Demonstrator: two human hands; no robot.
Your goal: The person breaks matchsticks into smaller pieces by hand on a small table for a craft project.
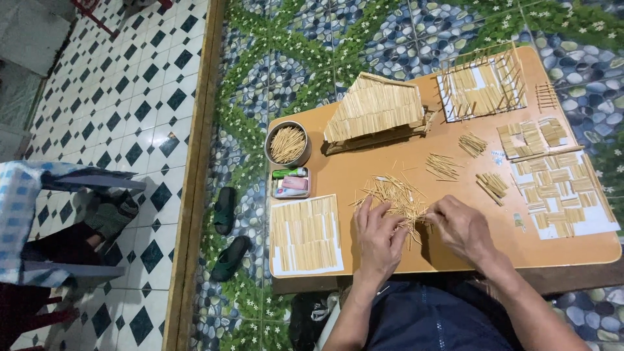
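I am looking down first at a dark blue lap (pixel 432 322) at the bottom edge, and above it my two bare forearms are reaching onto a low, smooth tan table (pixel 364 172). My left hand (pixel 379 235) is lying palm down, fingers bent and resting on a loose, tangled pile of thin pale sticks (pixel 396 197); whether it is pinching any I cannot tell. My right hand (pixel 463 225) is curling in at the pile's right edge, fingertips closing on a few sticks. Around them I am seeing one round metal tin of sticks (pixel 287 143), one stick-built roof (pixel 376 110), one open stick frame (pixel 482 84), and two white sheets carrying flat stick panels (pixel 305 235) and small square pieces (pixel 562 188).
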